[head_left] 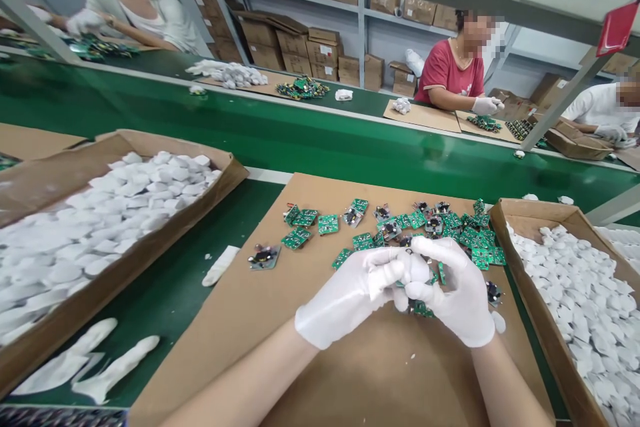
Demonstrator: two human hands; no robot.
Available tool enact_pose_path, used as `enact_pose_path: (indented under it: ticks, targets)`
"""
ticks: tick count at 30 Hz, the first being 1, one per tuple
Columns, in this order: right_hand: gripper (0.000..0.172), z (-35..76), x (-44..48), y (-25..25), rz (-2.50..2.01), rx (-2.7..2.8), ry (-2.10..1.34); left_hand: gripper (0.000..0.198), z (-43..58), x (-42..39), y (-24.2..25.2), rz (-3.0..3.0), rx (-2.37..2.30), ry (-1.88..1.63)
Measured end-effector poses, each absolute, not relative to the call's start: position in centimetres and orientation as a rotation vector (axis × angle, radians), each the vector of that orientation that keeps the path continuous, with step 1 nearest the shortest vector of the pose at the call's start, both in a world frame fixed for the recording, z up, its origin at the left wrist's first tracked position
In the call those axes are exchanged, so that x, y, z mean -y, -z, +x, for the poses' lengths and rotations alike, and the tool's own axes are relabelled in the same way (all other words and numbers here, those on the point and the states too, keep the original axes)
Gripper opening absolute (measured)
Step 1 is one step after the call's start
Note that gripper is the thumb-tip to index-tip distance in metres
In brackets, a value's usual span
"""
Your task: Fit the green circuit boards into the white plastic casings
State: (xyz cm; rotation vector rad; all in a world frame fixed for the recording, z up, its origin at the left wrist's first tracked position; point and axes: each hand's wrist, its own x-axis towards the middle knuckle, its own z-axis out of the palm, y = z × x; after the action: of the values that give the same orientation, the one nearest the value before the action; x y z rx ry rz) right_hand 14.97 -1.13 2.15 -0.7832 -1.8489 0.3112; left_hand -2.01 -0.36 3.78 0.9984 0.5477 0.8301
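Both of my hands wear white gloves and meet above a brown cardboard sheet [280, 340]. Between the fingertips is a small rounded white piece [419, 269], partly covered by the gloves. My left hand [357, 290] is closed on its left side. From the right, my right hand [455, 290] pinches the same piece with curled fingers. Whether a circuit board is joined to it is hidden. Green circuit boards [297, 237] with small components lie scattered beyond and just under my hands, bunched toward the right. One loose white piece [498, 321] rests by my right wrist.
Cardboard trays of white pieces flank the sheet, a left tray [233, 170] and a right tray [520, 273]. White finger covers [120, 367] lie at lower left. A green conveyor side wall [320, 147] runs across behind. Several co-workers sit beyond it, one in a red shirt [443, 73].
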Motion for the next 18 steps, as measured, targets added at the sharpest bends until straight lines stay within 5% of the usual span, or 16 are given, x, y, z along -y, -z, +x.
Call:
enact_pose_path:
  ticks: [9, 18]
  targets:
    - [0.030, 14.8, 1.2, -2.3, -0.793, 1.965, -0.159, 0.042, -2.2, 0.2, -3.6, 1.155, -0.704, -0.778]
    - [0.068, 14.8, 1.2, -1.1, -0.869, 1.935, -0.223, 0.039, -2.1, 0.3, -3.7, 1.166, -0.744, -0.769]
